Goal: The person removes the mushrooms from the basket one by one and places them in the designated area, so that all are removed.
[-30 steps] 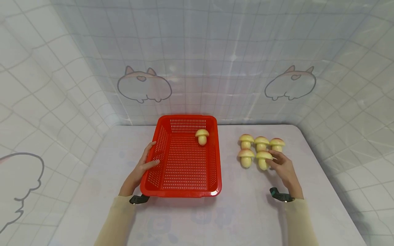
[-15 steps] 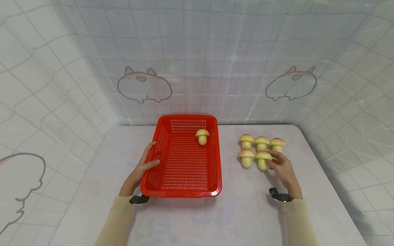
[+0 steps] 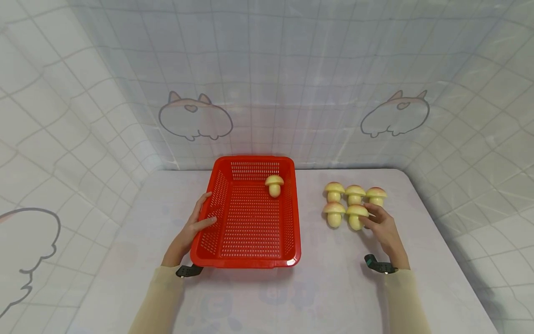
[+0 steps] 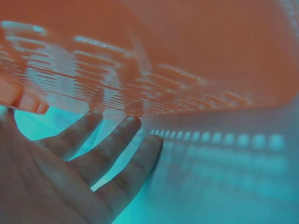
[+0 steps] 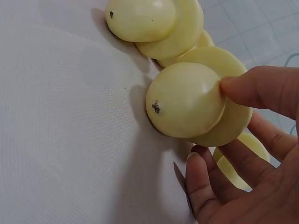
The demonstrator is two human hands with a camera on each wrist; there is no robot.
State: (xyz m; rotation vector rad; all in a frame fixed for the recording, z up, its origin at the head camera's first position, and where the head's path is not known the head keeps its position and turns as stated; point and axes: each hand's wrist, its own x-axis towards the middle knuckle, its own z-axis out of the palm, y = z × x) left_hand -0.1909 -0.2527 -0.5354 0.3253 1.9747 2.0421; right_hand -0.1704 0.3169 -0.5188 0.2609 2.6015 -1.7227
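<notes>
In the head view a red plastic basket with slotted walls lies on the table, one yellow toy mushroom at its far right inside. My left hand holds the basket's left side. Its thumb hooks over the rim, and in the left wrist view the fingers reach under the outer wall. On the right my right hand pinches the front-row right mushroom; the right wrist view has the thumb at the stem of this mushroom and fingers behind its cap.
Beside the pinched mushroom lies another mushroom, with a row of 3 behind: a left one, a middle one and a right one. A tile-patterned sheet walls the table's back and sides.
The pinched mushroom and the right hand have shifted very slightly to the left. The left hand and the basket look still.
</notes>
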